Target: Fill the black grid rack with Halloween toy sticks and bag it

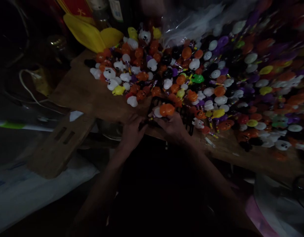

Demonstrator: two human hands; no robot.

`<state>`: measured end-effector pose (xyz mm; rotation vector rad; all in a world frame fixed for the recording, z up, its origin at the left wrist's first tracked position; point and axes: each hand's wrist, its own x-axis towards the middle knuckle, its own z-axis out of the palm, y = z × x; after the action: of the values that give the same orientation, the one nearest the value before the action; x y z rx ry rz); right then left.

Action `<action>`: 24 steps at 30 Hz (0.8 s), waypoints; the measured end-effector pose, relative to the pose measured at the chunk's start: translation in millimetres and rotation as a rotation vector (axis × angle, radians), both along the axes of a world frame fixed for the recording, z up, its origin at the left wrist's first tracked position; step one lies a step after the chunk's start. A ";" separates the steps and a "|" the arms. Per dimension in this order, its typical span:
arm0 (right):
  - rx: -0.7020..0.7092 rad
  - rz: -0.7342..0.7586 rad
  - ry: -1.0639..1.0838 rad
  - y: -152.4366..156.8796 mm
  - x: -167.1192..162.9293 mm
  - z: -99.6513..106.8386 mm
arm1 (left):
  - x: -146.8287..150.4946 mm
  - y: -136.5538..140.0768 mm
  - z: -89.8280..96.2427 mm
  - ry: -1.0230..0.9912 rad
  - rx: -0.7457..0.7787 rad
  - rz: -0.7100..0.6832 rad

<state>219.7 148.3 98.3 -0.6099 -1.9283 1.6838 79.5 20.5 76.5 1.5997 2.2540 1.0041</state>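
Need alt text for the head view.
The right hand appears to hold an orange toy over a black grid tray; the left hand is close by. Small colourful toys cover much of the dim wooden table beyond.

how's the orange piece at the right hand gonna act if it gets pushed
The orange piece at the right hand looks rounded, so it may roll or wobble. Its surface seems smooth, so it could be slightly slippery. The openings in the black grid nearby might catch it.
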 end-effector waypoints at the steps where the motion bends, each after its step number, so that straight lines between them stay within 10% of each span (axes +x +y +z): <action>1: 0.001 0.017 -0.008 -0.3 -4.3 -1.2 | 0.2 0.3 -0.4 -0.001 -0.005 0.010; 11: 0.407 0.033 -0.125 0.4 -3.9 -17.9 | 5.6 6.0 1.5 -0.044 -0.028 0.099; 24: 0.473 0.023 -0.037 -5.9 -11.6 -19.5 | 24.7 -0.3 -7.3 -0.048 0.026 0.311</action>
<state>208.1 142.4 78.8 -0.4352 -2.2587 1.1658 104.2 20.2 69.2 1.2417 2.5166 1.1329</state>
